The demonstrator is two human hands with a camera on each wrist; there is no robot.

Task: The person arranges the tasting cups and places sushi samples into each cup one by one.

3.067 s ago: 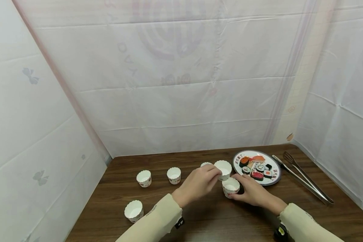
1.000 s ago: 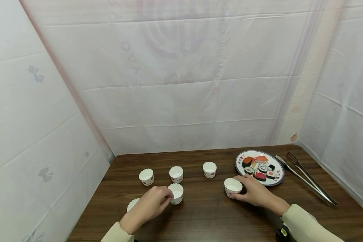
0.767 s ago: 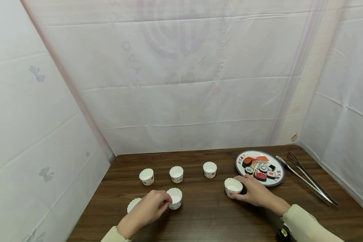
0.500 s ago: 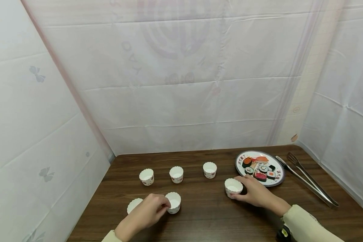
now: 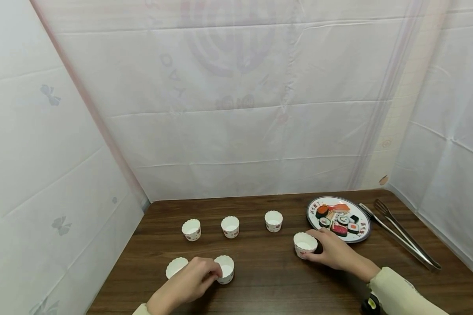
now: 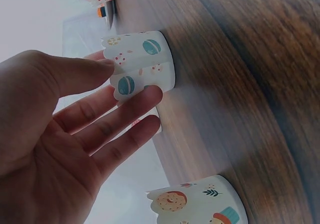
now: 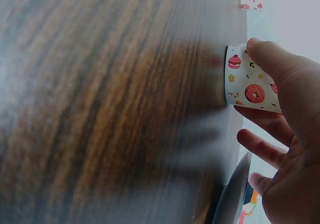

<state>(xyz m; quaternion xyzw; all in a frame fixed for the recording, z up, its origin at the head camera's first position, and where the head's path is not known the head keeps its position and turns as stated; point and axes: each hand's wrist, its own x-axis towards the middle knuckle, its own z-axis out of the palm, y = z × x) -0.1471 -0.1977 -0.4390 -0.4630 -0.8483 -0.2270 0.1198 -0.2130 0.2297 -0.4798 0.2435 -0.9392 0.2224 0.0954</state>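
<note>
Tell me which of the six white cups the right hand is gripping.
The rightmost cup, closest to the plate; the left hand holds another cup, and no hand grips the other four.

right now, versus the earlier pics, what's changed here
The left hand carried its paper cup leftward and nearer the person, away from the right hand, and still pinches it. The right hand still holds its own cup; the back cups and plate stayed put.
</note>
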